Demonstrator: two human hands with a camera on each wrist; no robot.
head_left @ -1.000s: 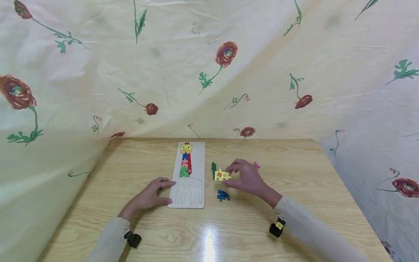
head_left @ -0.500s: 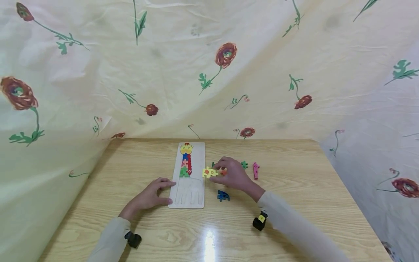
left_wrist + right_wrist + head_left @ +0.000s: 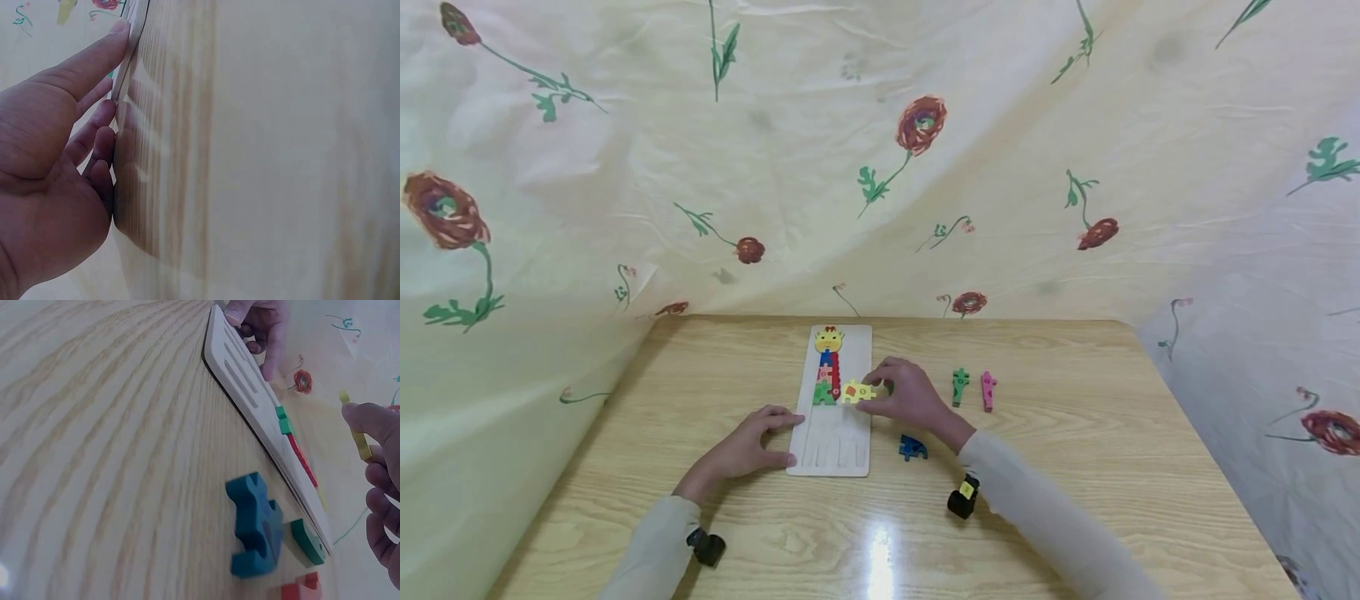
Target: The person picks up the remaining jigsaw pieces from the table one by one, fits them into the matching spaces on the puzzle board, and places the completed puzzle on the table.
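Note:
A pale puzzle board [image 3: 856, 346] lies on the wooden table, with a yellow giraffe head [image 3: 828, 340] and blue, pink, red and green neck pieces fitted in its upper part. Its lower body and leg recesses are bare. My left hand [image 3: 747, 446] rests its thumb and forefinger on the board's left edge; the left wrist view [image 3: 62, 125] shows the extended thumb against that edge. Between thumb and fingers, my right hand [image 3: 910, 396] pinches a yellow puzzle piece [image 3: 854, 392] above the board, beside the green neck piece [image 3: 823, 393]. Right wrist view: the yellow piece [image 3: 360, 445] is off the board.
A blue piece [image 3: 913, 447] lies right of the board. Farther right are a green leg piece [image 3: 960, 387] and a pink one [image 3: 988, 392]. The right wrist view also has a dark green piece [image 3: 307, 542] and a red piece [image 3: 303, 587]. Flowered cloth [image 3: 790, 167] hangs behind.
My right hand has carried the yellow piece leftward from the table side to over the board, uncovering the green and pink leg pieces. My left hand has stayed at the board's edge.

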